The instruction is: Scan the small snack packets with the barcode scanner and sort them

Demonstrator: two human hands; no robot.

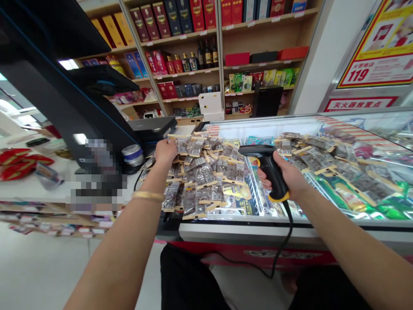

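Note:
My right hand [288,174] is wrapped around the grip of a black and yellow barcode scanner [272,172], whose cable hangs down in front of the freezer. My left hand [166,151], with a gold bangle [147,196] on its wrist, has its fingers closed at the far left of a pile. They pinch the edge of a small clear packet [180,144] with a tan card header; the fingertips are partly hidden. Many similar packets [203,172] lie heaped on the glass top of the chest freezer [258,232]. A second heap of packets [318,159] lies to the right of the scanner.
A black checkout terminal [93,99] stands on the white counter at left, beside a roll-shaped container [133,156]. Red packages [19,163] lie farther left. Behind the freezer, shelves [190,71] hold boxes and bottles. A fire notice [376,73] hangs at right.

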